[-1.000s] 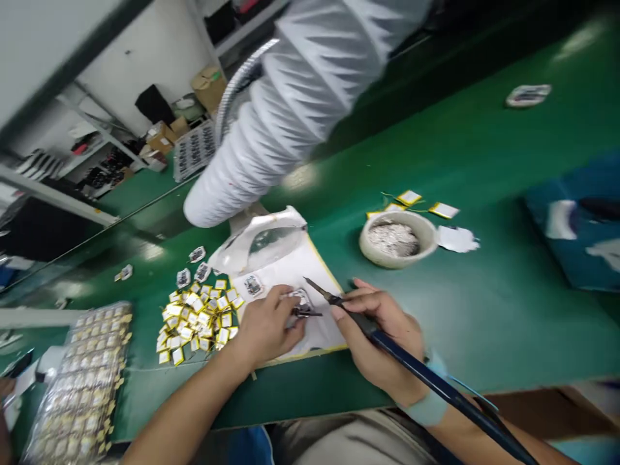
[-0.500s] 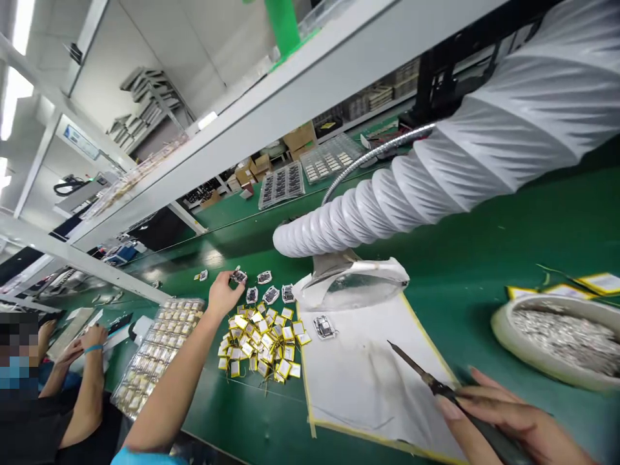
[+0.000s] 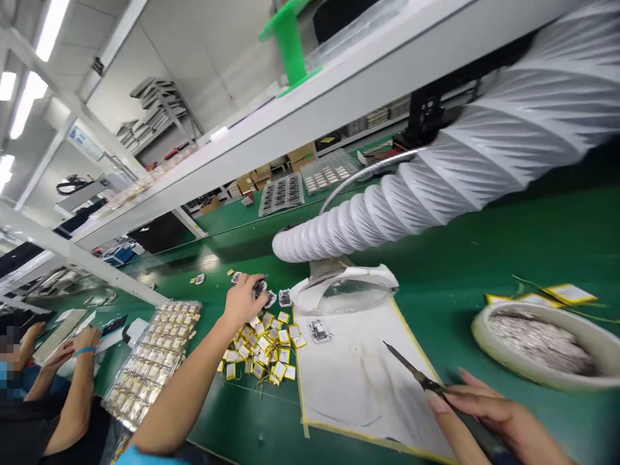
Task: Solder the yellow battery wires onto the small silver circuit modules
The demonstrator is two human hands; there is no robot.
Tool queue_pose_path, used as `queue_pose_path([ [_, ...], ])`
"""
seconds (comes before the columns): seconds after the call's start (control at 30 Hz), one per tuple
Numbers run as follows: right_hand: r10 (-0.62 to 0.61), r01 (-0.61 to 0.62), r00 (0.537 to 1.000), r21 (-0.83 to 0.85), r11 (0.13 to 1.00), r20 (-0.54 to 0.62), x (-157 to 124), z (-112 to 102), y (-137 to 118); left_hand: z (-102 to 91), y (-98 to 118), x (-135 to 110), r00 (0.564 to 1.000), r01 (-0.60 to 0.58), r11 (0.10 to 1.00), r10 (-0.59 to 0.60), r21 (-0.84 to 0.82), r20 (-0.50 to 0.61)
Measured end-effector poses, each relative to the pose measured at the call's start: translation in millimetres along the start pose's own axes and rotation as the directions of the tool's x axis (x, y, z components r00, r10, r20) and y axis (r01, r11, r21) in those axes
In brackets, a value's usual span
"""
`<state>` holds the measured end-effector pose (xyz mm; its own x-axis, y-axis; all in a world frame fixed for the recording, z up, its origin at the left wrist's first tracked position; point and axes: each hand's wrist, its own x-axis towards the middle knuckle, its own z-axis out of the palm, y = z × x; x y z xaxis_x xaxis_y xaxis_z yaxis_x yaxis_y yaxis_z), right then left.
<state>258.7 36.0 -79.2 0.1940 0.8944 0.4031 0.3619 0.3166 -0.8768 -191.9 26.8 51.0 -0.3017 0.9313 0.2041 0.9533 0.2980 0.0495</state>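
"Grip of the right hand [image 3: 498, 423]: what is shown?"

"A soldering iron [image 3: 416, 376] is held closed in the fingers, pencil-fashion, with its dark handle [image 3: 477, 434] running off toward the lower right corner."

"And the left hand [image 3: 245, 300]?"

"It is raised at centre, above a pile of yellow-edged pouch cells [image 3: 264, 349], with the fingers curled around a small dark part [image 3: 260, 288]. That part is largely hidden, so its form cannot be made out."

"Where is the piece on the paper, relative to the grips?"

"A small silvery module [image 3: 320, 330] is lying on a white paper sheet [image 3: 361, 394] edged in yellow tape, between the two hands. It is nearer the left hand. The iron's long axis is aimed up and left toward it, and the tip is held near it, not touching."

"Further out?"

"A bowl of silvery scraps [image 3: 542, 342] is placed at the right. A clear plastic hood [image 3: 343, 290] is fixed at the end of a white ribbed duct [image 3: 387, 219]. A bagged tray of cells [image 3: 150, 361] is laid at lower left, where a co-worker's hands [image 3: 84, 342] are seen."
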Motion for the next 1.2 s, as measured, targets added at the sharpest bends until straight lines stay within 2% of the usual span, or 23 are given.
queue_pose_path([
  [0.07,-0.105,0.104,0.994,0.045,0.994,0.026,1.8,-4.4,-17.1,-3.3,19.2,-36.8,0.997,-0.078,0.995,0.078,-0.059,-0.001],
  [0.1,-0.144,0.142,0.989,0.083,0.986,0.020,4.8,-5.5,-25.9,-3.2,32.4,-54.8,0.989,-0.147,0.983,0.147,-0.113,-0.010],
  [0.13,-0.188,0.187,0.982,0.121,0.975,0.000,8.7,-6.0,-33.9,-1.9,48.4,-71.2,0.964,-0.265,0.941,0.257,-0.212,-0.069],
  [0.17,-0.202,0.201,0.979,0.141,0.969,-0.007,13.1,-6.2,-40.8,0.4,67.2,-85.3,0.934,-0.357,0.885,0.338,-0.299,-0.114],
  [0.23,-0.195,0.196,0.981,0.151,0.969,-0.024,20.5,-7.0,-50.2,7.0,111.9,-103.4,0.902,-0.426,0.810,0.413,-0.403,-0.123],
  [0.33,-0.185,0.185,0.983,0.131,0.974,-0.017,23.3,-16.2,-56.6,18.9,177.9,-102.0,0.910,-0.382,0.821,0.414,-0.424,-0.016],
  [0.4,-0.172,0.175,0.984,0.110,0.978,-0.034,21.3,-29.7,-58.4,25.6,204.5,-89.5,0.928,-0.305,0.874,0.362,-0.378,0.090],
  [0.43,-0.156,0.162,0.986,0.104,0.981,-0.060,20.3,-38.3,-58.6,27.5,210.1,-83.6,0.936,-0.267,0.897,0.329,-0.352,0.128],
  [0.5,-0.123,0.137,0.984,0.105,0.985,-0.130,20.6,-57.3,-56.6,26.4,207.1,-77.8,0.947,-0.230,0.911,0.290,-0.341,0.137],
  [0.57,-0.120,0.144,0.971,0.107,0.984,-0.205,24.4,-75.2,-49.3,18.0,190.7,-82.4,0.938,-0.282,0.867,0.339,-0.410,0.071],
  [0.63,-0.171,0.204,0.940,0.085,0.975,-0.294,30.4,-88.2,-35.8,5.4,169.8,-95.8,0.891,-0.386,0.767,0.453,-0.512,0.007],
  [0.7,-0.235,0.257,0.901,0.012,0.966,-0.365,34.7,-94.5,-18.8,-6.2,151.9,-114.0,0.825,-0.455,0.674,0.565,-0.581,0.009],
  [0.73,-0.240,0.244,0.902,-0.035,0.969,-0.360,35.1,-95.3,-11.2,-10.2,145.4,-123.3,0.792,-0.476,0.645,0.610,-0.598,0.029],
  [0.8,-0.168,0.141,0.942,-0.112,0.984,-0.290,31.9,-94.1,-2.8,-13.5,137.8,-138.6,0.747,-0.503,0.619,0.662,-0.604,0.057],
  [0.83,-0.117,0.087,0.960,-0.126,0.988,-0.254,28.7,-92.6,-3.6,-13.1,136.2,-143.4,0.744,-0.512,0.617,0.667,-0.598,0.051],
  [0.9,-0.057,0.041,0.982,-0.090,0.995,-0.182,22.1,-88.7,-16.6,-9.2,136.0,-145.3,0.772,-0.518,0.620,0.636,-0.589,-0.009],
  [0.97,-0.054,0.053,0.996,-0.017,0.998,-0.074,18.6,-82.5,-40.7,-2.0,138.2,-138.0,0.810,-0.519,0.626,0.578,-0.582,-0.101],
  [1.03,-0.015,0.013,0.994,0.021,1.000,0.108,20.0,-72.5,-66.7,7.8,141.9,-125.6,0.828,-0.531,0.637,0.529,-0.559,-0.184],
  [1.1,0.008,-0.026,0.969,0.069,0.997,0.246,24.4,-59.4,-85.2,18.8,145.5,-114.2,0.824,-0.558,0.647,0.506,-0.519,-0.255],
  [1.2,-0.001,-0.038,0.956,0.129,0.991,0.292,28.0,-40.5,-90.9,32.1,148.4,-106.6,0.799,-0.600,0.642,0.513,-0.477,-0.315],
])
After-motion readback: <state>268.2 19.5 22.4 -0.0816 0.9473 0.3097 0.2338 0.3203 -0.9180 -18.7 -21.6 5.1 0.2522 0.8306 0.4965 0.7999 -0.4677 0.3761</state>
